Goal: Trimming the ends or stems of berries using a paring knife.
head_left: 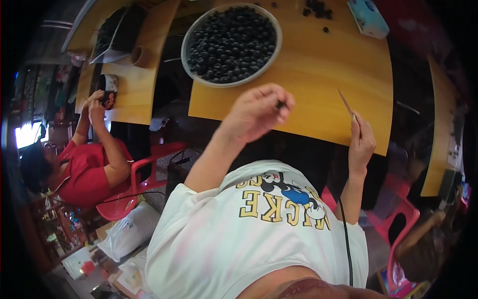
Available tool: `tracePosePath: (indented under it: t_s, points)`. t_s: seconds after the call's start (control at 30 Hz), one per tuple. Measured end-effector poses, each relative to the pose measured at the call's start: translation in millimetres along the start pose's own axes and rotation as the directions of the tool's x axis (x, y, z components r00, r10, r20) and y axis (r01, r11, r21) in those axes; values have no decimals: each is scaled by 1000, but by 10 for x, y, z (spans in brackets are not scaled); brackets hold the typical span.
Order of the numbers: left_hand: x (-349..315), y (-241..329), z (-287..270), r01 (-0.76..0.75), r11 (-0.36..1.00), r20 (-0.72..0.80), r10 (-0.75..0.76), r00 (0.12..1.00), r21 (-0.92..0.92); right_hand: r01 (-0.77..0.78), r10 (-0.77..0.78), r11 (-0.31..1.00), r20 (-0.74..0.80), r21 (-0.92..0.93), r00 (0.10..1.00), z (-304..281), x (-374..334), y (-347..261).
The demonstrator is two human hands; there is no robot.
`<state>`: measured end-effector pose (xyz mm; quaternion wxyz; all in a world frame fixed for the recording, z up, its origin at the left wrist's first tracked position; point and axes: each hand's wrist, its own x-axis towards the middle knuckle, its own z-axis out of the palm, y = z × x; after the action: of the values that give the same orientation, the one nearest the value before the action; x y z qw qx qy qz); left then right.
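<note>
My left hand (251,113) is raised over the near edge of the yellow wooden table (318,65), its fingertips pinched on a small dark round berry-like piece (280,104). To the right, my right hand (362,142) grips a thin pointed blade (345,101), whose tip points up and away from me. The two hands are well apart. Beyond my left hand stands a wide clear plastic bowl (225,85), heaped with many dark round pieces (234,42) of the same look. The handle of the blade is hidden in my fingers.
A loose cluster of dark pieces (317,8) lies at the far side, near a blue-and-white tissue pack (368,19). At left, a person in red (94,172) handles a dark patterned container (109,91) at another table (134,94). A black cord (347,244) runs down my front.
</note>
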<state>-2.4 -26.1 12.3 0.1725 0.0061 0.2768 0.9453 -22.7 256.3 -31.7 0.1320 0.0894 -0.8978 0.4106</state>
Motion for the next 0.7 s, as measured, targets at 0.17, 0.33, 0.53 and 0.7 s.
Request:
tracePosePath:
  t_s: [0.17,0.33,0.53,0.7]
  points:
    - [-6,1071,-195,-286,765,-149,443,884,578,-8,8,1000,-4,19,1000,-3,-69,-21]
    - [289,1881,-743,50,176,-153,643,750,983,17,-17,998,4,55,1000,-26,-93,-130]
    - [583,1873,-768,406,-301,-174,576,799,863,45,-43,997,-26,64,999,-65,-100,-185]
    - [579,1809,-680,356,-359,-114,548,829,862,60,-56,995,-51,79,997,-79,-108,-203]
